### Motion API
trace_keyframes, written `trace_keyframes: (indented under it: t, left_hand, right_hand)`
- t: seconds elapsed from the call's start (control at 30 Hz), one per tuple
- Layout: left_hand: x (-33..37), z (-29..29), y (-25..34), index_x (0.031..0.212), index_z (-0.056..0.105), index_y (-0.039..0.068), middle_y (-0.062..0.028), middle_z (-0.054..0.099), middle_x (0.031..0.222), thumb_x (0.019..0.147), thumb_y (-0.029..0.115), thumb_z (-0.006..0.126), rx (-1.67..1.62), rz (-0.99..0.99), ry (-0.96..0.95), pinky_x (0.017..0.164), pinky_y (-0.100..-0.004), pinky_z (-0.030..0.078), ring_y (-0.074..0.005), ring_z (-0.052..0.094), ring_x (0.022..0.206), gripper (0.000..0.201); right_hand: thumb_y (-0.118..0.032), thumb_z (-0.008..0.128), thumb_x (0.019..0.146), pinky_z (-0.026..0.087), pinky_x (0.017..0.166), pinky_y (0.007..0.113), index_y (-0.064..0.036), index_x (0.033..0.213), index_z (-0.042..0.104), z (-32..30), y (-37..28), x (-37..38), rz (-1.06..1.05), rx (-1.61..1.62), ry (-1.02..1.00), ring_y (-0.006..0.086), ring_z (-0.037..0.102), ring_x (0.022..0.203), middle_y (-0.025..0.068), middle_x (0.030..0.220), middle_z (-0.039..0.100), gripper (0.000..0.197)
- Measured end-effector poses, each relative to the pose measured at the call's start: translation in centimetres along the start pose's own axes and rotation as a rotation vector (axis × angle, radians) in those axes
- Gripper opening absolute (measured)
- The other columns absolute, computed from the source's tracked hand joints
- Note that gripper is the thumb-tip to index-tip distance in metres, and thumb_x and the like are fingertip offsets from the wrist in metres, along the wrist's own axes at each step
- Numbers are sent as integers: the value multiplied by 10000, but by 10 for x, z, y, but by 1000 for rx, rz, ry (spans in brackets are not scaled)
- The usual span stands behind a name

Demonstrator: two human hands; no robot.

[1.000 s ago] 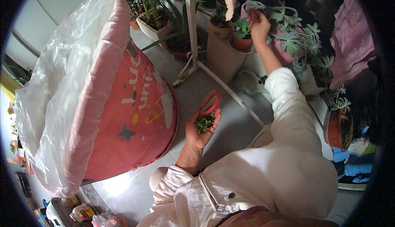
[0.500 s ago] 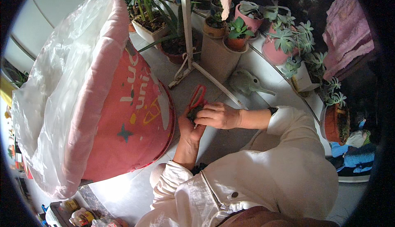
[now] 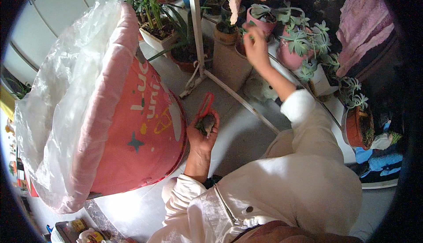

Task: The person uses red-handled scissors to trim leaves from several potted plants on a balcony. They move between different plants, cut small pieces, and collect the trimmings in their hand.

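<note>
Left hand (image 3: 202, 138) is cupped palm-up, fingers part-curled around dark green leafy scraps (image 3: 202, 126) and a red loop handle (image 3: 210, 98), right of the big red fabric tub (image 3: 121, 163). One tilt could spill the lot. Right hand (image 3: 256, 46) is blurry near the far pink round pot (image 3: 265, 27); can't tell if it's holding anything.

Right hand (image 3: 256, 47) parted from left hand (image 3: 201, 142).
Half a second earlier at the left palm, it now appears before the small orange pot (image 3: 240, 48); a greyish piece (image 3: 209, 122) has joined the green clippings (image 3: 199, 127).
</note>
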State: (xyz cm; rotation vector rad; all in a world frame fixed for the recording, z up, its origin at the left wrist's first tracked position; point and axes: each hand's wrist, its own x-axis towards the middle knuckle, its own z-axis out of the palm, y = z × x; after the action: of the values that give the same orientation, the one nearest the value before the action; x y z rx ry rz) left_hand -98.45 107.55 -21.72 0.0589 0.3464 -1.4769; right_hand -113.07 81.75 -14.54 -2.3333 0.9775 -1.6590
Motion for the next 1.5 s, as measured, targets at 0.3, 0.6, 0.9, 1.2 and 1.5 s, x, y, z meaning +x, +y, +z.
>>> trace_keyframes:
  t: [0.3, 0.6, 0.9, 1.2, 1.5]
  left_hand:
    - [1, -10, 6, 1091, 508, -49, -198, 581, 995, 894, 128, 400, 63, 19, 72, 824, -427, 508, -317, 583, 913, 286]
    - [3, -12, 8, 1058, 520, -67, -200, 593, 975, 909, 160, 399, 43, 30, 77, 843, -420, 499, -315, 586, 908, 297]
    - [4, -16, 13, 1045, 527, -72, -206, 602, 972, 924, 184, 377, 26, 15, 49, 858, -427, 490, -319, 587, 915, 321]
    - [3, -18, 16, 1094, 511, -67, -208, 600, 1007, 922, 195, 381, 49, 2, 38, 860, -424, 486, -323, 582, 934, 339]
    - [3, -3, 12, 1154, 495, -57, -205, 580, 1064, 901, 167, 421, -32, 21, -29, 895, -445, 469, -330, 564, 983, 346]
  right_hand:
    - [-213, 534, 814, 461, 838, 476, 48, 1004, 617, 1, 142, 75, 578, -511, 50, 445, 572, 947, 293, 1017, 593, 333]
    - [-350, 443, 887, 496, 810, 453, -58, 1110, 615, 8, 133, 82, 671, -856, -169, 373, 504, 1125, 184, 1194, 549, 406]
    - [-386, 401, 912, 486, 808, 452, 79, 1115, 531, 20, 161, 83, 616, -703, -59, 381, 549, 1051, 249, 1167, 531, 524]
    - [-405, 408, 904, 444, 883, 435, 64, 1154, 506, 28, 163, 77, 482, -757, 4, 386, 544, 1036, 255, 1172, 528, 540]
    - [-71, 529, 857, 453, 840, 341, 29, 878, 607, 6, -28, -33, -43, 185, -296, 282, 561, 960, 151, 1000, 583, 129]
